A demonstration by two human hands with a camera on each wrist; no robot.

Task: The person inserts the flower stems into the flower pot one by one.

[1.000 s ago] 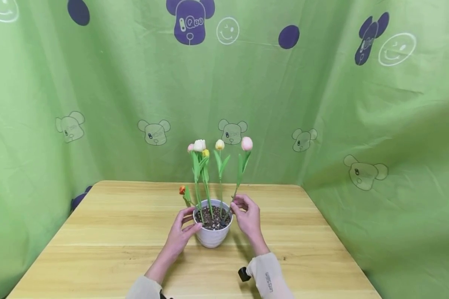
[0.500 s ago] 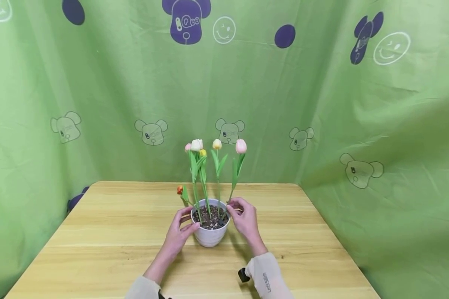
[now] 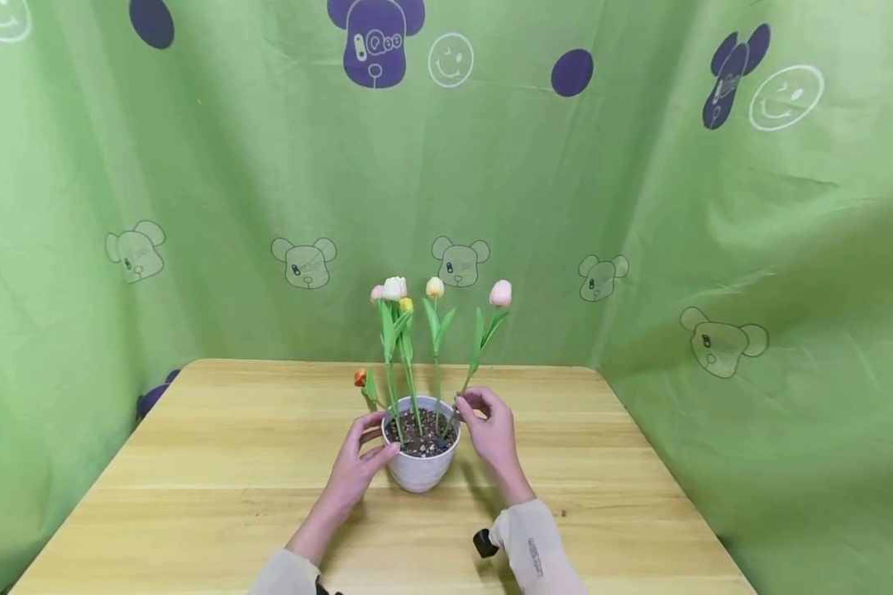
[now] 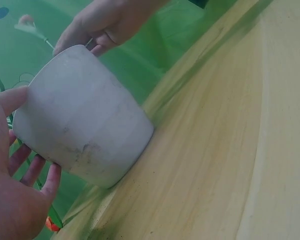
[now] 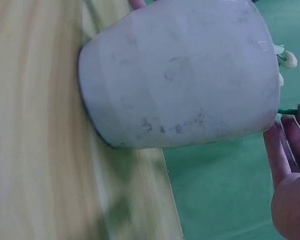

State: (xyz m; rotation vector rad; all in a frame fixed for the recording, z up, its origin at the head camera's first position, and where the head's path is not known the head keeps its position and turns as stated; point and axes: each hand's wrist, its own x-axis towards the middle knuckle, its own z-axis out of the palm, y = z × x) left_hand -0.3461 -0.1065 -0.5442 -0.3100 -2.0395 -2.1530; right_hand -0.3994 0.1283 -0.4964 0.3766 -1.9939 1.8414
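Note:
A white flower pot [image 3: 419, 473] of dark, pebbly soil [image 3: 409, 442] stands upright on the wooden table. My left hand [image 3: 353, 471] holds the pot's left side, thumb at the rim and fingers spread along the wall in the left wrist view. At the right rim, my right hand [image 3: 491, 426] pinches the lower stem of a pink tulip [image 3: 501, 293] that leans right. Its green stem [image 5: 288, 111] shows between thumb and fingers in the right wrist view. White [image 3: 394, 288], yellow [image 3: 406, 305] and cream [image 3: 435, 287] tulips rise from the soil, another pink bloom [image 3: 376, 293] behind the white one.
A short orange tulip [image 3: 360, 378] leans out over the pot's left rim. Green printed curtains [image 3: 446, 182] hang behind and beside the table [image 3: 603, 496]. A black device [image 3: 484, 543] sits at the right sleeve.
The pink tulip in my right hand first swayed left, then swung right, and now leans farther outward. My left hand stays on the pot, which keeps its place.

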